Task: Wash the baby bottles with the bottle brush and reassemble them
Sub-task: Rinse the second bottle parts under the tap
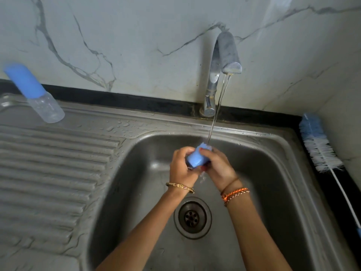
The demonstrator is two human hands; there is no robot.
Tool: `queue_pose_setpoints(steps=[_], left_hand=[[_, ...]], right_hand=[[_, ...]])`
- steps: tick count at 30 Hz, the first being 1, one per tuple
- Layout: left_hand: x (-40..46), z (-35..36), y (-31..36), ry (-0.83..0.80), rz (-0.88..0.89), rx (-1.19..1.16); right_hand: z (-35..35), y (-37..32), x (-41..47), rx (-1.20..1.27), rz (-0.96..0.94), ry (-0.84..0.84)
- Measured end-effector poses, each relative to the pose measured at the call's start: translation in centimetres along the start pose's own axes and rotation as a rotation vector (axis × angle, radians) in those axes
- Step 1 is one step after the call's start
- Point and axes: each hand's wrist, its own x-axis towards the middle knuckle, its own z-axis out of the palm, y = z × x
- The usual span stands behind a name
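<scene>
Both hands are gripping a blue bottle cap (196, 158) under the running tap (224, 61), over the sink (273, 173) basin: the left hand (180, 167) is curling round it from 9 o'clock, the right hand (218, 167) from 3 o'clock. Judged step: rinsing the cap. Rotate it so the stream is reaching the inside. The bottle brush (320, 145) is lying idle on the tabletop at 3 o'clock; a capped bottle (42, 103) is standing at 10 o'clock.

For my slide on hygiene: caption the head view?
Both hands rinse a blue cap under the tap; bottle brush lies aside.
</scene>
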Motion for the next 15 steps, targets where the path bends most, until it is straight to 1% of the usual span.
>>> queue_pose_setpoints(steps=[1,2,4,6,8,9,10,11,12,13,14,15], left_hand=[[-0.3,0.0,0.1,-0.017,-0.102,-0.045],[-0.4,0.0,0.1,-0.054,-0.161,-0.076],[0.1,-0.1,0.8,-0.129,-0.25,-0.137],[1.0,-0.4,1.6,-0.154,-0.284,-0.194],[1.8,-0.7,1.9,-0.149,-0.249,-0.218],[2.0,-0.8,2.0,-0.153,-0.214,-0.213],[2.1,-0.9,2.0,-0.155,-0.176,-0.197],[2.1,-0.9,1.9,-0.158,-0.142,-0.173],[2.2,-0.8,1.7,-0.162,-0.117,-0.148],[2.2,-0.9,1.7,-0.165,-0.107,-0.127],[2.2,-0.9,1.7,-0.163,-0.12,-0.11],[2.1,-0.9,1.7,-0.148,-0.156,-0.109]], right_hand=[[-0.1,0.2,-0.1,-0.217,-0.072,0.041],[-0.2,0.1,-0.1,-0.377,-0.151,0.066],[-0.1,-1.1,-0.6,-0.569,-0.355,0.07],[-0.1,-2.3,-0.8,-0.629,-0.519,0.017],[-0.2,-2.8,-1.0,-0.608,-0.61,-0.054],[-0.5,-2.7,-1.2,-0.555,-0.623,-0.08],[-0.8,-2.4,-1.4,-0.455,-0.607,-0.104],[-1.3,-2.0,-1.3,-0.294,-0.555,-0.111],[-1.5,-1.8,-1.5,-0.091,-0.456,-0.101],[-1.6,-1.5,-1.2,0.088,-0.311,-0.066],[-1.5,-1.3,-1.1,0.195,-0.169,-0.043],[-1.3,-1.2,-0.9,0.224,-0.043,-0.02]])
